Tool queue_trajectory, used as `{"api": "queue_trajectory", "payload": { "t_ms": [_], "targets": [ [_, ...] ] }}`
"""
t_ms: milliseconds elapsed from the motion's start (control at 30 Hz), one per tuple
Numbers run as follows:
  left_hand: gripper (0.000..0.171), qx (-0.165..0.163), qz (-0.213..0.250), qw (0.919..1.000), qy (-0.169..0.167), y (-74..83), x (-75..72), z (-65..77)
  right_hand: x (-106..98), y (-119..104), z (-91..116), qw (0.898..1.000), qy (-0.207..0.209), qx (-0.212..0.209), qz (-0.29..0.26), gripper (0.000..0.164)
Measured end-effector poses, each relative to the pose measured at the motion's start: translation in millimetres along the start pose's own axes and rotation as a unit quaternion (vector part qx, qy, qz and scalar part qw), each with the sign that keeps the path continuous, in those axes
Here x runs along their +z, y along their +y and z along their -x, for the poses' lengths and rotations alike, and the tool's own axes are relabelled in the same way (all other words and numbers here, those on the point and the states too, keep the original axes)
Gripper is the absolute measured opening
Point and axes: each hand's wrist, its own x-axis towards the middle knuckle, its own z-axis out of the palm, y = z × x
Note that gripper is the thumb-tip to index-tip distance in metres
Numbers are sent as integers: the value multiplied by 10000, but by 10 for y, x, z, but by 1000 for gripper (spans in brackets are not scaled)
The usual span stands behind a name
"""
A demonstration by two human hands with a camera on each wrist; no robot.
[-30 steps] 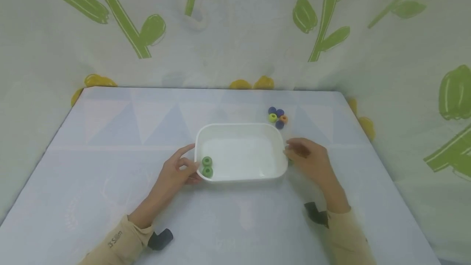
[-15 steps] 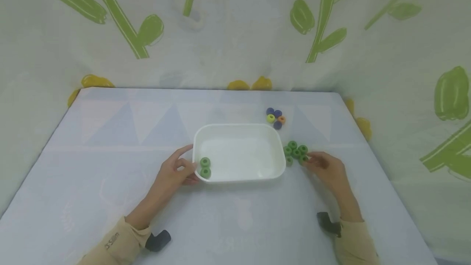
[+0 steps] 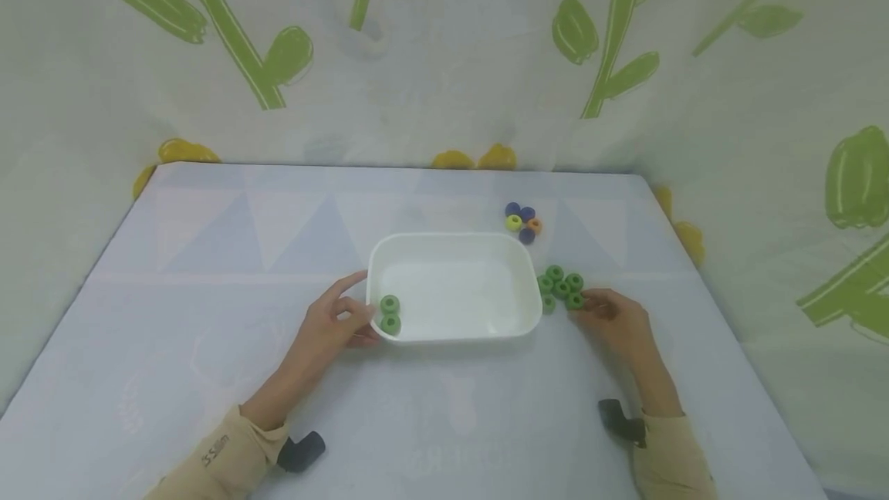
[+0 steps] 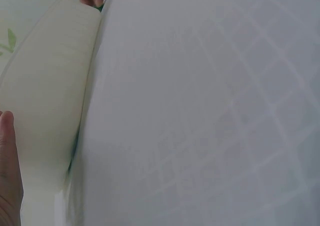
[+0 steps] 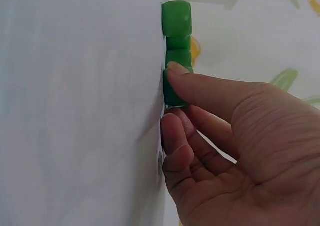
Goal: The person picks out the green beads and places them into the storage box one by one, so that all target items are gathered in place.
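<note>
Green beads (image 3: pixel 561 289), six of them showing, lie in a tight cluster on the worktop (image 3: pixel 208 330), right of its middle and well in from its right edge. Right hand (image 3: pixel 616 321): thumb and finger pinch the outermost bead (image 3: pixel 574 302) at the cluster's near right side. In the right wrist view the thumb lies against this bead, which appears to rest on the surface among its neighbours. Immediately left of the cluster is the white tray (image 3: pixel 454 336), set about midway between the worktop's side edges; whether the nearest beads touch its right wall cannot be told. Left hand (image 3: pixel 335 322): thumb and fingers grip the tray's left end. Two loose beads (image 3: pixel 390 313) of the same green lie inside, at the tray's near left corner. Beyond the tray, toward the worktop's far edge, sits a mixed group (image 3: pixel 524 222) of blue, yellow and orange beads. Step in hand, as judged: picking up one green bead. The next move would call for a firm pinch and a lift clear of the tray's rim, leaving the neighbouring beads undisturbed.
</note>
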Motion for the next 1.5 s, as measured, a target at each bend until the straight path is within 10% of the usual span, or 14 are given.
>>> {"api": "queue_trajectory", "payload": {
  "t_ms": [733, 1000, 1200, 1500],
  "targets": [
    [62, -50, -9, 10000, -11, 2, -8, -5, -24, -53, 20, 9990, 348, -171, 213, 37],
    [63, -10, 17, 10000, -39, 8, -27, -5, -61, -561, 45, 9956, 585, -692, -244, 35],
    [63, 9, 48, 10000, -38, 25, -40, -7, 105, -987, -80, 9964, 17, -693, -484, 36],
    [64, -24, 149, 9998, -87, -12, -20, -25, 597, -1414, -224, 9814, -712, -1768, -240, 26]
  ]
}}
